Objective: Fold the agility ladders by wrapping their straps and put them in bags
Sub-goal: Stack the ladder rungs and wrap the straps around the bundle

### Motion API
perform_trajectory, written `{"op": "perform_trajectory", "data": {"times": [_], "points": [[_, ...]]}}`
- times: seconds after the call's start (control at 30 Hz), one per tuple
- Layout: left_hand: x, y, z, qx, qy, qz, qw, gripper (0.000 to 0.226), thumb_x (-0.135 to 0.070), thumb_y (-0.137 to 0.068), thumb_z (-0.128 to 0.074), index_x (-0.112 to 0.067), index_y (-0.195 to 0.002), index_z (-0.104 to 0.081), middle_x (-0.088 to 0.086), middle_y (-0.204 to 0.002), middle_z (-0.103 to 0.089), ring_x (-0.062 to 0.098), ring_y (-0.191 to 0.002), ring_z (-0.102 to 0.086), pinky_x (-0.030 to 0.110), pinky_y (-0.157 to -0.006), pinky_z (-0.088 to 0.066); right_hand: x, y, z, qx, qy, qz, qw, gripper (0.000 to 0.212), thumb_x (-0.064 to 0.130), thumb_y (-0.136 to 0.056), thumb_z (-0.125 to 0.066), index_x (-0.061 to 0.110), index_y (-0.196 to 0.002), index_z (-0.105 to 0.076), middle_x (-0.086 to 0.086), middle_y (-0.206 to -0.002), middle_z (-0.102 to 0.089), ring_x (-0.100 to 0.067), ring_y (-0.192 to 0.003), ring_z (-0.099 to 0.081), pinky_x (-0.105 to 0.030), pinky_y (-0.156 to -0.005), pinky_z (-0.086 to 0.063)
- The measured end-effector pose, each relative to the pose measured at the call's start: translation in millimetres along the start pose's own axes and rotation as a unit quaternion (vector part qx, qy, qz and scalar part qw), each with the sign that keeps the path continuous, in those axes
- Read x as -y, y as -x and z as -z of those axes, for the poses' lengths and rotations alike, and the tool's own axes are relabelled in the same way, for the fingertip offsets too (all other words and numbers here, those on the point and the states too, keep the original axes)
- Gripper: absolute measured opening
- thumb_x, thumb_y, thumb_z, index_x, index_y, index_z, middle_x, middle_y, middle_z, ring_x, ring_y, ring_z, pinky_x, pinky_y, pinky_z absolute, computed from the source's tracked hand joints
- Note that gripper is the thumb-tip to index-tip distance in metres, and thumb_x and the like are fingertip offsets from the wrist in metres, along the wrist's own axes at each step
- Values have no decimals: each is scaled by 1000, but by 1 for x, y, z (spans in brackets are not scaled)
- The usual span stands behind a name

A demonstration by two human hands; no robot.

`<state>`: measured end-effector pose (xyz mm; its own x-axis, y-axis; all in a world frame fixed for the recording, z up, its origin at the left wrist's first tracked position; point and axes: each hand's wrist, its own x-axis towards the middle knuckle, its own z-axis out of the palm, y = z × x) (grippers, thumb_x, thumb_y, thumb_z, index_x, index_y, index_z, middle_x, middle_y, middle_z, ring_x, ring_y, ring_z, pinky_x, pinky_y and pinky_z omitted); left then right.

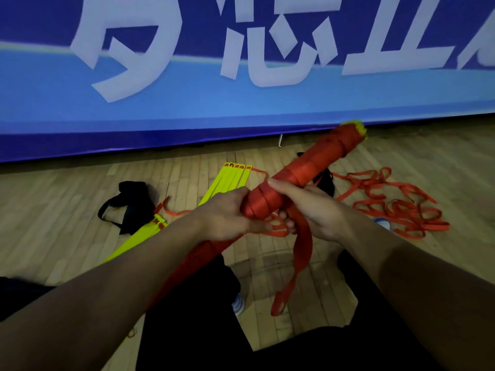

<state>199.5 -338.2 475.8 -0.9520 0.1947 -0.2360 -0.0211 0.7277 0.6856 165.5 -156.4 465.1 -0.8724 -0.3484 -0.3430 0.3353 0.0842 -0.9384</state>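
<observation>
Left hand: the left hand (227, 212) is curled round the wrapped ladder bundle (302, 172) from its nine o'clock side, fingers closed on the red wrapping.
Right hand: the right hand (310, 210) grips the same bundle from three o'clock, thumb laid over the top, with the loose strap end (297, 261) passing through its grip and hanging toward six o'clock.
Bundle: a long roll bound in turns of orange-red strap, held slanting from seven o'clock up to one o'clock at frame centre; yellow rung tips (357, 127) show at its far end.
Second ladder: yellow rungs (230, 180) stacked flat on the wooden floor (67, 196) at ten o'clock of the hands, red tabs at their ends.
Loose straps: a tangle of orange-red webbing (396, 202) on the floor at three o'clock.
Bag: a black bag (131, 207) lies at nine o'clock, beside the yellow rungs.
Backdrop: a blue banner (241, 103) with large white characters at twelve o'clock.
</observation>
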Motion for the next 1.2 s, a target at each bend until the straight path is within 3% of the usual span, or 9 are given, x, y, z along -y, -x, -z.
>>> {"op": "perform_trajectory", "data": {"times": [0.1, 0.17, 0.33, 0.43, 0.53, 0.8, 0.93, 1.03, 1.2], "points": [[4, -1, -16, -134, -332, 10, 934, 72, -64, -83, -62, -24, -134, -32, 7, -115, -60, 32, -103, -63, 42, -85, -53, -6, -5, -4, -44, 5, -33, 998, 50, 65, -83, -66, 16, -75, -65, -1, -55, -51, -10, -40, -42, -20, -42, -36], [6, 3, -29, -156, -364, -35, 917, 77, -66, -88, -50, -20, -143, -21, 12, -123, -54, 34, -110, -57, 43, -88, -48, -12, -8, -6, -79, -19, -37, 996, 44, 61, -81, -70, 19, -70, -63, 0, -54, -49, -9, -38, -39, -19, -43, -34], [16, -1, 0, -36, -45, -7, 998, 58, -73, -80, -56, -30, -117, -48, 7, -108, -69, 25, -98, -68, 44, -93, -53, -23, -6, 2, -8, -63, 39, 997, 35, 47, -78, -75, 13, -81, -67, -1, -56, -48, -10, -41, -41, -22, -42, -35], [14, 1, 15, 70, 205, 16, 976, 53, -51, -73, -81, -30, -117, -60, 5, -109, -73, 26, -98, -72, 46, -90, -56, -20, -4, 7, 74, -71, 89, 991, 44, 44, -71, -79, 6, -89, -68, -3, -60, -53, -13, -49, -46, -24, -47, -40], [9, 1, 13, 127, 195, -11, 973, 26, -21, -87, -74, -23, -111, -65, -3, -93, -75, 22, -87, -71, 36, -80, -58, -15, -2, 6, 86, -50, 88, 991, 44, 42, -74, -72, 2, -93, -68, -5, -60, -55, -15, -52, -48, -25, -48, -41], [13, -1, -18, -54, -287, -23, 956, 77, -65, -94, -37, -23, -155, -15, 18, -134, -45, 37, -125, -47, 43, -108, -37, -13, -10, -12, -82, -19, -7, 996, 41, 57, -83, -72, 17, -77, -65, -3, -56, -48, -10, -39, -39, -20, -41, -33], [21, -3, 6, -35, 5, 15, 999, 48, -65, -91, -49, -32, -125, -53, 5, -116, -66, 24, -105, -66, 43, -99, -49, -20, -6, -10, -9, -48, 56, 997, 27, 38, -88, -71, 19, -71, -66, -2, -56, -46, -11, -40, -37, -24, -42, -32], [19, 3, 17, 71, 250, 39, 965, 40, -52, -82, -72, -28, -114, -66, 3, -111, -74, 25, -99, -72, 44, -97, -53, -15, 1, -5, 72, -72, 86, 991, 24, 38, -77, -70, 14, -72, -67, -3, -56, -49, -11, -42, -41, -23, -44, -36], [11, 6, 13, 60, 209, 66, 974, 34, -50, -82, -70, -19, -93, -75, 17, -99, -74, 40, -94, -71, 50, -89, -57, -13, 4, -4, 82, -33, 34, 995, 45, 50, -75, -69, 7, -84, -67, -5, -61, -54, -13, -44, -47, -24, -43, -40]]}}
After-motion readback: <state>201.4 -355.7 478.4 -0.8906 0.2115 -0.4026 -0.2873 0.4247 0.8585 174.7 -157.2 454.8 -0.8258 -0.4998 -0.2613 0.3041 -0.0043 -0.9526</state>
